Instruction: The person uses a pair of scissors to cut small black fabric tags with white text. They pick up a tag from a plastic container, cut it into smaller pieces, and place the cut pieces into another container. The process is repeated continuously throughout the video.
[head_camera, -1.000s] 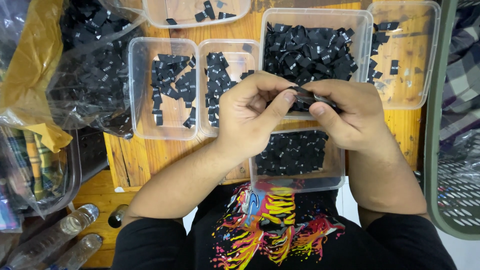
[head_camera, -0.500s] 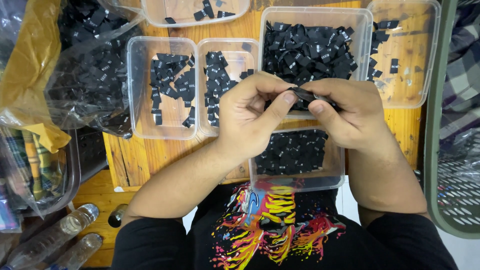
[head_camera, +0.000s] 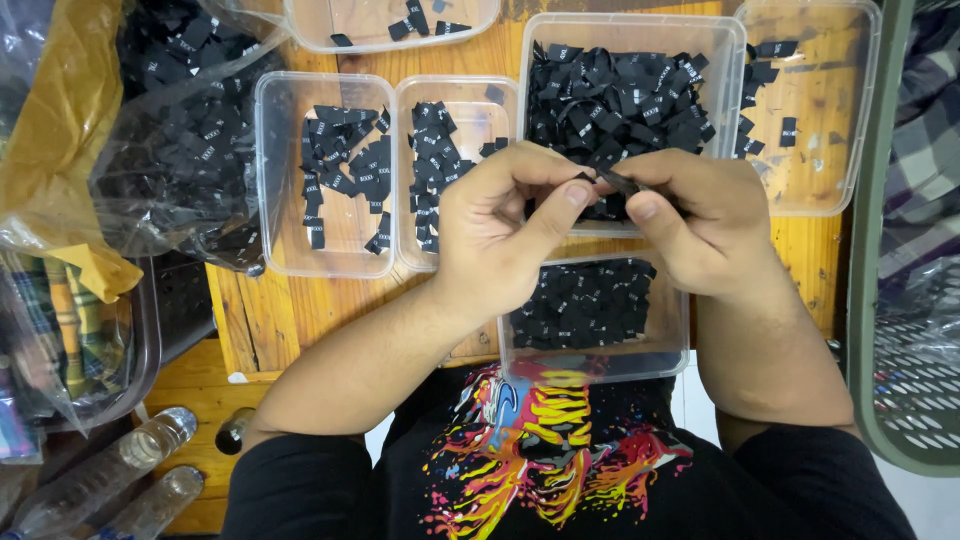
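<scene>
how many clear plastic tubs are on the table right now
6: one top centre, two side by side left of the hands, a big full one, one far right, one nearest the body. More may be hidden.

Bright, even overhead light; sharp through the middle.
Soft, short shadows under the hands, faint glare on the clear plastic bag (head_camera: 180, 150) left of the wooden table (head_camera: 290, 310), slight softness on bottles (head_camera: 120, 480) below it, mild bending at frame edges.
</scene>
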